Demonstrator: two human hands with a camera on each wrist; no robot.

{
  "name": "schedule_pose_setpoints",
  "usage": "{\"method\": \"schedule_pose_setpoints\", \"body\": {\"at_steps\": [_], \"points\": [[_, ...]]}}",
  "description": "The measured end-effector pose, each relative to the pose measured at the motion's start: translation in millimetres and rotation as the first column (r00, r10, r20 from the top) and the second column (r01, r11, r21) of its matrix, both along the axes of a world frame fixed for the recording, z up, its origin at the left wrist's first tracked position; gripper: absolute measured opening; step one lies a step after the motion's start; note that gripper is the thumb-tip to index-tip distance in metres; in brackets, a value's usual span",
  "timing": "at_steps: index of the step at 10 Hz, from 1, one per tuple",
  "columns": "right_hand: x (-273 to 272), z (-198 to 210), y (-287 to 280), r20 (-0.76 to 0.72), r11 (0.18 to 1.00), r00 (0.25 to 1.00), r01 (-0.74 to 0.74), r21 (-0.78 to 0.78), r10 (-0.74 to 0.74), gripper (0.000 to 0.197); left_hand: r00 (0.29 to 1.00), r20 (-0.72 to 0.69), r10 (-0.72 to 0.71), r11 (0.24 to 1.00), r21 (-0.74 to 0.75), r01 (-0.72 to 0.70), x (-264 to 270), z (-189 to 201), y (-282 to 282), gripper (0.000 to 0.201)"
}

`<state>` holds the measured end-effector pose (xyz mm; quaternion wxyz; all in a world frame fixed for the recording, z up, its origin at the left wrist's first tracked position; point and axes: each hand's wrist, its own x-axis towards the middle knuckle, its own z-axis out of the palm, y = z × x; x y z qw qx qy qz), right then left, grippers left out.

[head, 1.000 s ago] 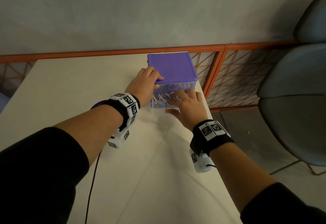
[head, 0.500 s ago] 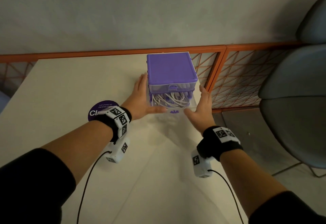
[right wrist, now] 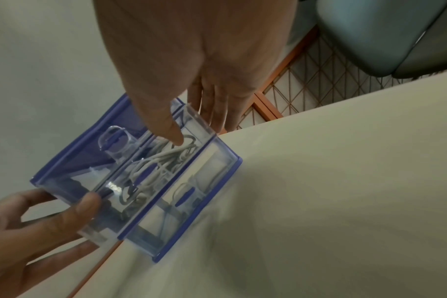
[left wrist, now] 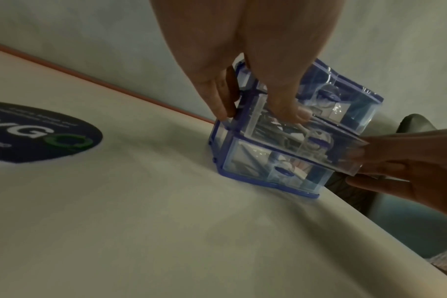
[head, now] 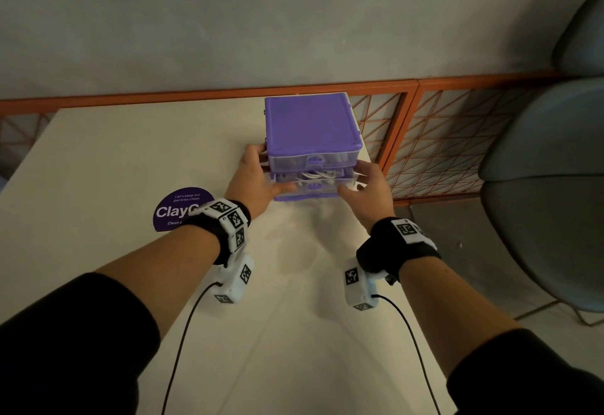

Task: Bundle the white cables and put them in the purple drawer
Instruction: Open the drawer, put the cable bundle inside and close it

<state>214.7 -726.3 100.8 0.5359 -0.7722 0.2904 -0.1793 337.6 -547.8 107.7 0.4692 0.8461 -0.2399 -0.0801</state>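
A purple drawer unit with clear drawers stands at the table's far right edge. Its middle drawer sticks out a little, and the coiled white cables lie inside it. My left hand flanks the unit's left side with straight fingers, its thumb on the drawer's front corner. My right hand mirrors it on the right side, thumb on the drawer front above the cables, fingers straight along the side wall. Neither hand holds anything.
A round purple sticker lies on the beige table left of my left wrist. An orange mesh railing runs behind and right of the table. Grey chairs stand off the right edge.
One second ago my right hand lay on the cables in the pulled-out drawer and my left held the unit's top. Both hands then moved to the drawer's sides, and it has slid partly in.
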Motion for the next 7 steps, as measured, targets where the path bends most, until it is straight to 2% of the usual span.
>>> {"method": "schedule_pose_setpoints", "body": {"at_steps": [1, 3, 4, 5, 6, 7], "points": [[6.1, -0.1, -0.7, 0.001, 0.998, 0.998, 0.058, -0.039, -0.058, 0.049, 0.999, 0.003, 0.042, 0.999, -0.029, -0.042, 3.2, -0.5, -6.0, 0.073], [15.8, 3.0, -1.3, -0.027, 0.990, 0.990, 0.139, -0.040, -0.140, 0.037, 0.993, 0.044, 0.108, 0.994, 0.025, -0.109, 8.7, -3.1, -10.9, 0.059], [15.1, 5.7, -0.4, -0.034, 0.990, 0.990, 0.135, -0.042, -0.136, 0.036, 0.996, 0.019, 0.089, 0.996, 0.016, -0.089, 7.5, 1.3, -9.4, 0.057], [7.3, 5.1, 3.7, -0.059, 0.994, 0.992, 0.106, -0.041, -0.108, 0.043, 0.997, -0.020, 0.069, 0.997, 0.041, -0.068, 0.1, 3.2, -2.5, 0.056], [-2.5, 10.1, 8.3, -0.102, 0.992, 0.988, 0.111, -0.056, -0.116, 0.055, 0.997, -0.061, 0.054, 0.992, 0.113, -0.047, -11.2, 6.4, 10.1, 0.065], [-30.4, 7.1, 22.0, -0.111, 0.989, 0.987, 0.107, -0.104, -0.118, 0.045, 0.996, -0.083, 0.045, 0.985, 0.169, -0.031, -32.0, 5.2, 38.4, 0.058]]}}
